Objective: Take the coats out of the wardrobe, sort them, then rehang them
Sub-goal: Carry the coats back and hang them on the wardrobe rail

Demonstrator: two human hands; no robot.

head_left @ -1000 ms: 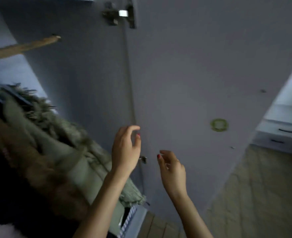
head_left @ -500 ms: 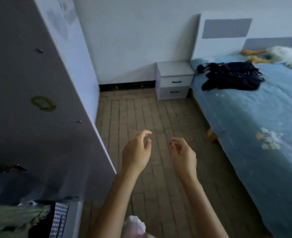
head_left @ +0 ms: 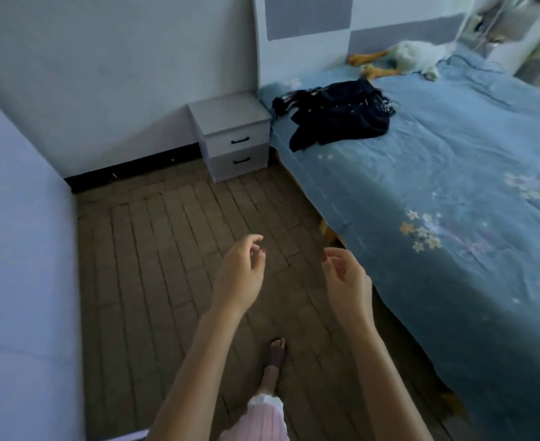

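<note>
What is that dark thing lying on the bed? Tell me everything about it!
The dark garment is navy or black cloth, crumpled in a loose heap, not folded. Fringe-like strands stick out at its left and right ends. It lies on the blue bedspread near the head of the bed, beside the nightstand. No hand touches it.

No words, labels, brand names or numbers could be read anywhere in the view; none showed on the furniture, the bedding or the clothing.
</note>
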